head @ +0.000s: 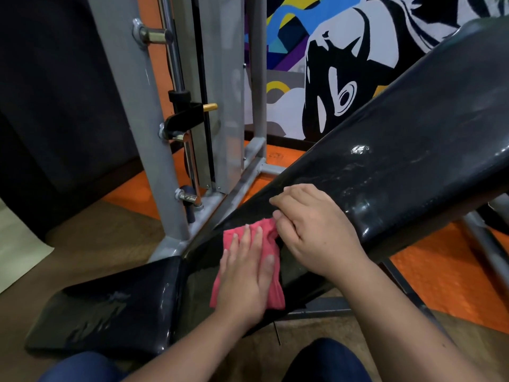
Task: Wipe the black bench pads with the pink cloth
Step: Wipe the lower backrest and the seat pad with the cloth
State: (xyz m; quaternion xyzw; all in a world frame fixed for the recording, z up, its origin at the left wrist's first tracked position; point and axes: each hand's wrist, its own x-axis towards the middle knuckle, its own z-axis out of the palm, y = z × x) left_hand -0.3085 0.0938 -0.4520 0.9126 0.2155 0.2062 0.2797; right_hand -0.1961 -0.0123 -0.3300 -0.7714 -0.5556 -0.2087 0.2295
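Note:
A long black back pad (399, 150) slopes up to the right, glossy with wet streaks. A shorter black seat pad (110, 304) lies low at the left. The pink cloth (272, 288) lies on the lower end of the back pad. My left hand (245, 274) presses flat on the cloth with fingers together. My right hand (311, 224) rests on the back pad just above, and its thumb and fingers pinch the cloth's top edge.
A grey steel machine frame (154, 150) with chrome rods and pegs stands behind the pads. Its base rail (220, 205) runs beside the back pad. Orange mats (451, 274) and brown floor surround the bench. A painted wall is at the back. My knees show at the bottom.

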